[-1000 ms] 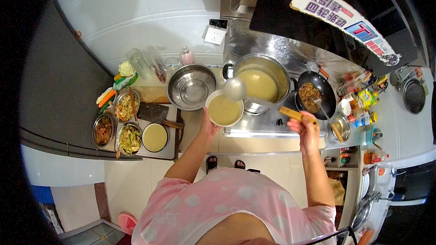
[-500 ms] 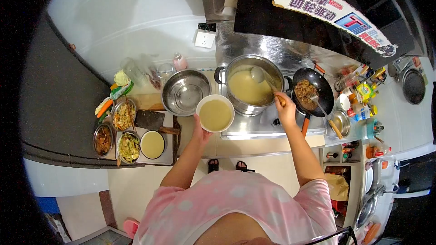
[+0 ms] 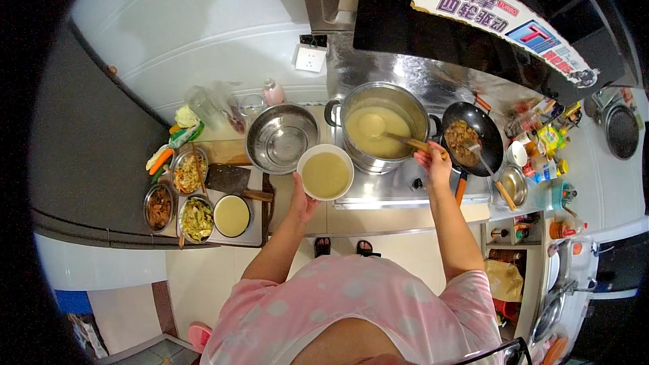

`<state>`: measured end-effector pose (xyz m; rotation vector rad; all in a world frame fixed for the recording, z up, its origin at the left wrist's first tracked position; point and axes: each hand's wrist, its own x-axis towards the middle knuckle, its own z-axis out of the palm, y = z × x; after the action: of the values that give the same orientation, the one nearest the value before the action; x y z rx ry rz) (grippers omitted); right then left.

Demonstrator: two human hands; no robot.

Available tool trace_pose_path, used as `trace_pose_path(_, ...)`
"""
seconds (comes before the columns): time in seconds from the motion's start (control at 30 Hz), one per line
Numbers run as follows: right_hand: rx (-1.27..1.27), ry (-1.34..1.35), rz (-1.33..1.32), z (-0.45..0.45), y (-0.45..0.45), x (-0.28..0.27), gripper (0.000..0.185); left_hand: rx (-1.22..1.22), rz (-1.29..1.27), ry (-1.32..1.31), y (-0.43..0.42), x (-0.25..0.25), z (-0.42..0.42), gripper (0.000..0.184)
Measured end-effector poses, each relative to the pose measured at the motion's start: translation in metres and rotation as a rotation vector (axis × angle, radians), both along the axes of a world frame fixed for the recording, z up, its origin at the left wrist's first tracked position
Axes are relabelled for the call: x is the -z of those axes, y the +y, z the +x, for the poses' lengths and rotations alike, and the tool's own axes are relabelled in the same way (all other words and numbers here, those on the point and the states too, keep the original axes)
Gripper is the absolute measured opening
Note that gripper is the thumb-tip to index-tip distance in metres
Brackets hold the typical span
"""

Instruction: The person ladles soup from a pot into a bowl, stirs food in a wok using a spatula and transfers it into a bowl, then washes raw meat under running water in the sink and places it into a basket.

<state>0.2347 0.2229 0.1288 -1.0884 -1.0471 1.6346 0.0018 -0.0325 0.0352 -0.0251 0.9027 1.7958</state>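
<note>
My left hand (image 3: 305, 201) grips a white bowl (image 3: 325, 172) of pale yellow soup by its left side, in front of the stove. The wooden handle of a ladle (image 3: 418, 145) is in my right hand (image 3: 435, 163), at the right rim of a large steel pot (image 3: 352, 100). The ladle's head lies in the pot's pale yellow liquid, full of it. Left of the pot stands a wide steel basin (image 3: 278, 136), close behind the bowl. To the right, a black wok (image 3: 491, 132) holds browned meat pieces and a spatula (image 3: 497, 179) with a wooden handle.
At the left, a cleaver (image 3: 228, 178) lies on a board among several filled dishes, including a second bowl of pale liquid (image 3: 232, 215). Bottles and seasonings (image 3: 549, 138) crowd the right corner. The range hood (image 3: 389, 13) overhangs the stove's back.
The ladle's head has gone down into the liquid and filled, and its handle has swung lower to the right with my right hand. The bowl stays in my left hand.
</note>
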Motion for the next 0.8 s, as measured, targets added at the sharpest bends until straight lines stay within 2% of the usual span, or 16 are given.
trace_pose_path(0.27,-0.006,0.001,0.014,0.015,-0.014,-0.022,0.027,0.013,0.055,0.025,0.005,-0.001,0.007,0.067)
trace_pose_path(0.8,-0.059,-0.122,0.249,0.031,-0.057,-0.131,0.029,0.082,-0.028,0.032,0.026,0.016,0.006,0.074)
